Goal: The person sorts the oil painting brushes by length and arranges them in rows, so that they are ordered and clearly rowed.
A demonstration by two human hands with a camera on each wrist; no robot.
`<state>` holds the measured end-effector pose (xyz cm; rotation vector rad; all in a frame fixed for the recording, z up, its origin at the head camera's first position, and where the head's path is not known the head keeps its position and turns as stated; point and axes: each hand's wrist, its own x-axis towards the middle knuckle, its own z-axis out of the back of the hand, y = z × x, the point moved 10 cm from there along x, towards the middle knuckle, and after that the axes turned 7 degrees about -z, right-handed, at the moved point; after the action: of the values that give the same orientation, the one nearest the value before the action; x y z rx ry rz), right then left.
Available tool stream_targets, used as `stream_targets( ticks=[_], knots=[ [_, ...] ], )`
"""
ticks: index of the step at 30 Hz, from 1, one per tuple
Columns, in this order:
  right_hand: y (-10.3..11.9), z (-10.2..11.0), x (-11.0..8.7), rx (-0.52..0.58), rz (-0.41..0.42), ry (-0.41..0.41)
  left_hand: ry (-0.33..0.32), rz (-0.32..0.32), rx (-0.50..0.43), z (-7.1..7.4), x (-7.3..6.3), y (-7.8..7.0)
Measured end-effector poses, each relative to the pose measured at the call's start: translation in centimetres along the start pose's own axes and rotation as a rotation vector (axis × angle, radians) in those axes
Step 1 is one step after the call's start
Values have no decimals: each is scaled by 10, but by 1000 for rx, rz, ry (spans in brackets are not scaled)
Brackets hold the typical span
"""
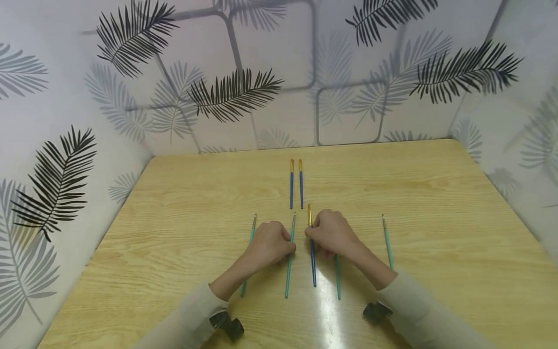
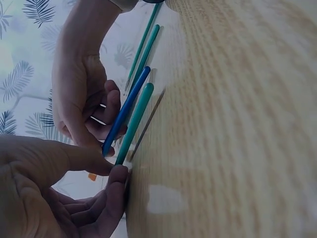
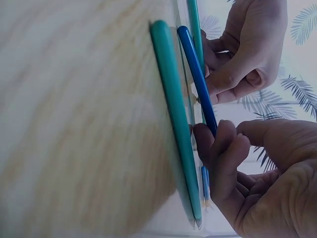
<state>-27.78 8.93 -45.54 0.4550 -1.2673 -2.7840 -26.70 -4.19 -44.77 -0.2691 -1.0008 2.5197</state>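
My left hand pinches a slim teal tool between thumb and forefinger. Its narrow silvery tip points away from me; its exact kind is too small to tell. Just to the right, my right hand pinches a blue paintbrush, bristles pointing away. In the right wrist view the blue brush is tilted, its end raised off the table. Another teal tool lies partly hidden under the right hand. One more teal tool lies left of the left hand, partly covered by it.
Two blue paintbrushes lie side by side further back on the wooden table. A teal tool lies beside the right forearm. Leaf-patterned walls stand along the table's back and sides.
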Motion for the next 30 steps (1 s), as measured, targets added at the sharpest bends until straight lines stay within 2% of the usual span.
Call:
stream_targets(
  ticks=[6,11,19,24,30],
  knots=[
    [-4,-2,1,63,-7,50,20,33,-17,1,-3,6],
    [-7,-1,2,103,-38,75,1,74,2,11,-6,11],
    [-4,10,5,229,24,28,-17,145,-69,18,-12,23],
    [-1,19,5,277,66,-9,-26,136,-50,25,-17,23],
    [-3,24,8,316,63,-11,-39,134,-20,32,-23,27]
  ],
)
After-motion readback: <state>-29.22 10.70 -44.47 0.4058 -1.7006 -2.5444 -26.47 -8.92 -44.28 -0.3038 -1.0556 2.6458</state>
